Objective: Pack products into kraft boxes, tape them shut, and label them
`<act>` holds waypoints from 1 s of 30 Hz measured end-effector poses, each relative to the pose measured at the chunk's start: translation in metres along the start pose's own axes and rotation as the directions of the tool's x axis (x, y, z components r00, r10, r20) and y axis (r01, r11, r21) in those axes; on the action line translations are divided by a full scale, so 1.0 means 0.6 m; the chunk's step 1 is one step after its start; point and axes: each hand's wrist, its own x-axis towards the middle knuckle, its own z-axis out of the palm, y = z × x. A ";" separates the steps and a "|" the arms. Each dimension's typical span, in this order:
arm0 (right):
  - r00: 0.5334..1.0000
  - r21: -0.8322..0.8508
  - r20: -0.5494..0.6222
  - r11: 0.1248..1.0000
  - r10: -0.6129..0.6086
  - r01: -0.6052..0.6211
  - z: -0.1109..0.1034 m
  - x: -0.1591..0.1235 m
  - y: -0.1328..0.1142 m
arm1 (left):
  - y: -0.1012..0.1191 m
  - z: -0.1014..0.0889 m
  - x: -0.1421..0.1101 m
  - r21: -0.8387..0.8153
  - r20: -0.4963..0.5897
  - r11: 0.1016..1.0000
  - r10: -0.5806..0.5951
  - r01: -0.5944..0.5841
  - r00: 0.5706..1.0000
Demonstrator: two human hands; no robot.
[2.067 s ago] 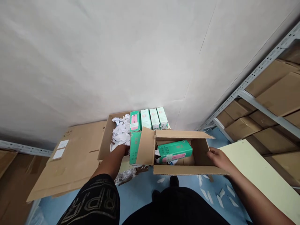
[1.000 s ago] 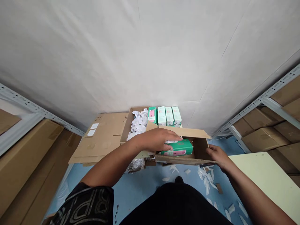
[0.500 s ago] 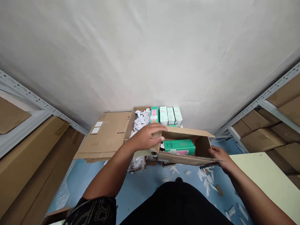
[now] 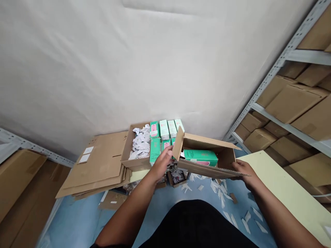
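An open cardboard box is held tilted in front of me, its left end flap standing up. Inside lies a green box with a pink panel, with room left at the right end. My right hand is closed around the box's right end, fingers partly hidden underneath. At the left end, my left hand has its fingers bent against the outside of the flap; some fingertips are hidden. Just behind that hand, green boxes and pale mint boxes stand in rows.
Left of the rows is a carton of crumpled white paper. Flattened cardboard sheets are stacked further left. A pale table is at right, below shelves of brown cartons. Paper scraps litter the blue floor.
The view has turned right. My left hand has slid off the top of the box's left end to its outer side, and the end flap now stands up. My right hand keeps its grip.
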 end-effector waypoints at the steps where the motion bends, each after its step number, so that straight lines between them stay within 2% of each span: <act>1: 1.000 -0.022 -0.016 1.000 0.000 -0.001 -0.013 0.001 0.014 | 0.000 0.020 0.002 0.021 0.076 0.998 -0.064 0.062 0.995; 4: 0.998 -0.063 -0.056 0.998 0.026 -0.030 -0.056 0.004 0.064 | -0.001 0.082 0.017 0.060 0.194 0.981 -0.190 0.182 0.962; 9: 0.988 -0.033 -0.130 0.995 0.086 -0.091 -0.145 0.005 0.158 | -0.023 0.205 0.058 0.052 0.142 0.982 -0.190 0.184 0.971; 12: 0.975 0.001 -0.173 0.990 0.138 -0.140 -0.213 0.001 0.215 | -0.051 0.290 0.089 0.066 0.085 0.987 -0.154 0.149 0.984; 17: 0.951 0.094 -0.216 0.974 0.223 -0.207 -0.331 -0.018 0.309 | -0.111 0.440 0.148 0.072 0.115 0.992 -0.115 0.107 0.987; 20: 0.930 0.149 -0.253 0.961 0.267 -0.235 -0.386 -0.034 0.362 | -0.148 0.533 0.178 0.114 0.102 0.983 -0.152 0.141 0.983; 23: 0.908 0.222 -0.276 0.940 0.315 -0.258 -0.422 -0.052 0.409 | -0.178 0.616 0.198 0.078 0.130 0.967 -0.251 0.243 0.959; 25: 0.887 0.267 -0.306 0.925 0.346 -0.270 -0.437 -0.064 0.436 | -0.194 0.659 0.209 0.057 0.175 0.955 -0.296 0.290 0.939; 30: 0.802 0.502 -0.351 0.820 0.483 -0.274 -0.445 -0.090 0.495 | -0.235 0.737 0.248 0.115 0.295 0.939 -0.344 0.324 0.891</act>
